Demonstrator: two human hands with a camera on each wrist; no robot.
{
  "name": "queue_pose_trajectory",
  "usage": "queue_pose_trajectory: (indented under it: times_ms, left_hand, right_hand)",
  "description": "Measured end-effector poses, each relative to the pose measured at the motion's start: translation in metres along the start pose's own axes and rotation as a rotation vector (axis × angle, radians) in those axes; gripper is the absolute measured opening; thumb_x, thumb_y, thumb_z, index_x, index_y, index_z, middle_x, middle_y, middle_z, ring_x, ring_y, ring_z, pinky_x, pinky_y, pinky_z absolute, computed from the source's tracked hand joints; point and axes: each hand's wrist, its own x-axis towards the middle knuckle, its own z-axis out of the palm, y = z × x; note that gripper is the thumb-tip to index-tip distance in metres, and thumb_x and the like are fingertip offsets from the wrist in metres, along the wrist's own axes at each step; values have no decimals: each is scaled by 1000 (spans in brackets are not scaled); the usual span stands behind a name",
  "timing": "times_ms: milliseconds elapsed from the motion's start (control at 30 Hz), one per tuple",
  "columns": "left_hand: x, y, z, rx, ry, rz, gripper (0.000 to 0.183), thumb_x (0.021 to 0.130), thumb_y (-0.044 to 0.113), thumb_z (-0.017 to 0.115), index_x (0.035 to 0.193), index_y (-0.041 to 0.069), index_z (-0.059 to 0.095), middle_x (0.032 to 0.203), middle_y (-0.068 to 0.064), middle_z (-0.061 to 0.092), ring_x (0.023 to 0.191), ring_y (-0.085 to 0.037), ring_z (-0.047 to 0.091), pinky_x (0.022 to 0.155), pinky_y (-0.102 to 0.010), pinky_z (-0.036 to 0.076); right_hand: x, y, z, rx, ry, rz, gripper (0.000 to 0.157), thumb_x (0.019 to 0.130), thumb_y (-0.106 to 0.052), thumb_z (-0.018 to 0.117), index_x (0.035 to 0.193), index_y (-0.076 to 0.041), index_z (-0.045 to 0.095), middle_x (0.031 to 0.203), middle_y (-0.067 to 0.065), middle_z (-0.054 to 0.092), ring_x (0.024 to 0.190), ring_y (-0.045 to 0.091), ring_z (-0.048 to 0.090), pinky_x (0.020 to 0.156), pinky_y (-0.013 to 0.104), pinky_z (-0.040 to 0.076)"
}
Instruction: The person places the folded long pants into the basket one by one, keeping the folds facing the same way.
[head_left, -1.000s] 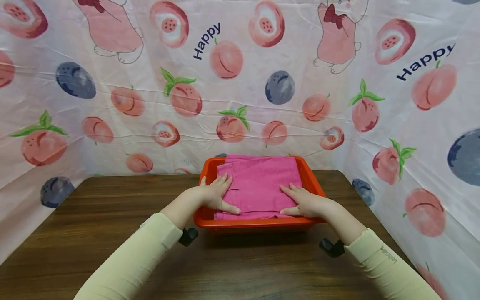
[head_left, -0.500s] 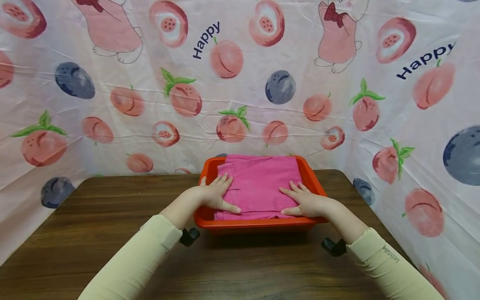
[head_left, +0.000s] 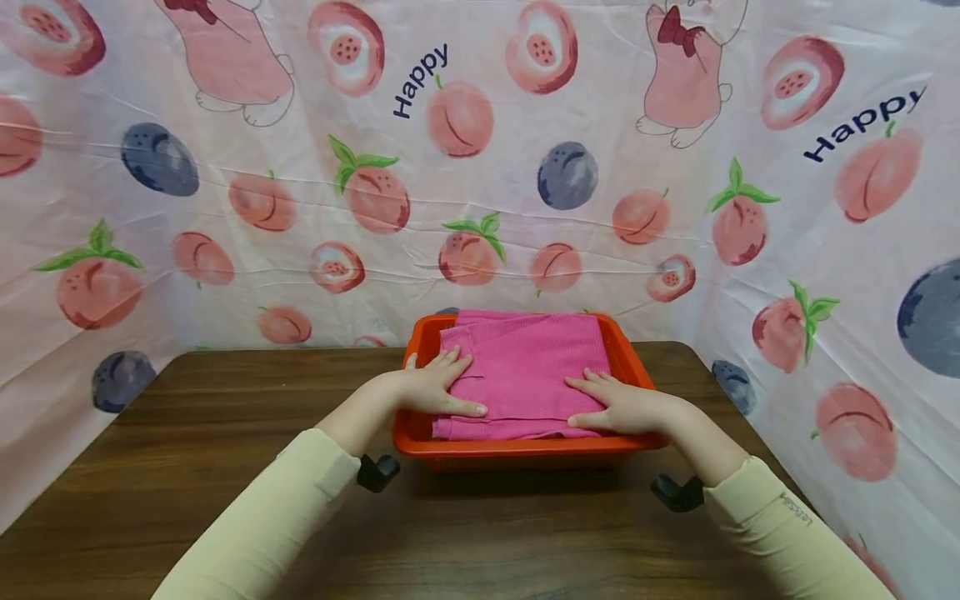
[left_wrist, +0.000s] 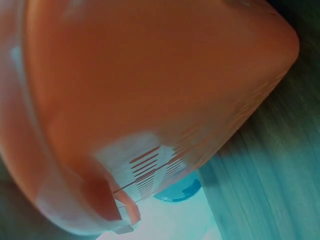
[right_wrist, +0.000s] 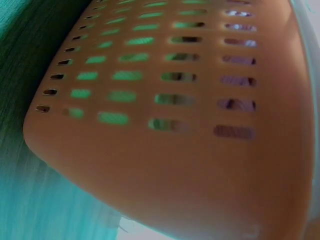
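A folded pink garment (head_left: 525, 367) with ribbed fabric and stitched seams lies inside an orange-red plastic basket (head_left: 525, 450). My left hand (head_left: 435, 385) rests on the garment's left side, fingers spread and straight, thumb pointing inward. On the right side, my right hand (head_left: 626, 404) lies over the garment with its fingers extended toward the middle. Both wrists cross the basket's rim. The left wrist view shows the basket's outer wall (left_wrist: 150, 75) close up; in the right wrist view its slotted wall (right_wrist: 150, 165) fills most of the frame. Neither wrist view shows the fingers.
The basket stands toward the far edge of a dark wooden table (head_left: 247, 433). Behind it hangs a pink fruit-print cloth (head_left: 495, 183), which also runs along both sides. A black camera mount (head_left: 377, 472) sits below the left wrist, another black mount (head_left: 677, 493) below the right.
The head view has shifted a little, so the scene sits slightly further right. The left thumb has moved slightly up the garment; the basket and garment look the same.
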Motion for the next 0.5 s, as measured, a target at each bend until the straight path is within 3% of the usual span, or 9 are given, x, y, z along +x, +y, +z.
queue_pose_trajectory:
  times_ms: [333, 500]
  left_hand:
    - [-10, 2, -9, -38, -5, 35, 91, 84, 64, 57, 154, 16, 23, 159, -11, 6, 144, -28, 2, 107, -59, -11]
    - [-14, -1, -16, -87, 15, 34, 84, 85, 57, 61, 151, 15, 31, 158, -10, 17, 142, -34, 12, 111, -57, 9]
  right_hand:
    - [-5, 3, -3, -19, 63, -99, 76, 88, -55, 59, 149, -15, 37, 153, 17, 28, 138, 35, 26, 109, 54, 22]
    - [-9, 4, -10, -15, 104, -136, 75, 86, -51, 65, 147, -14, 41, 148, 13, 39, 133, 33, 36, 107, 53, 28]
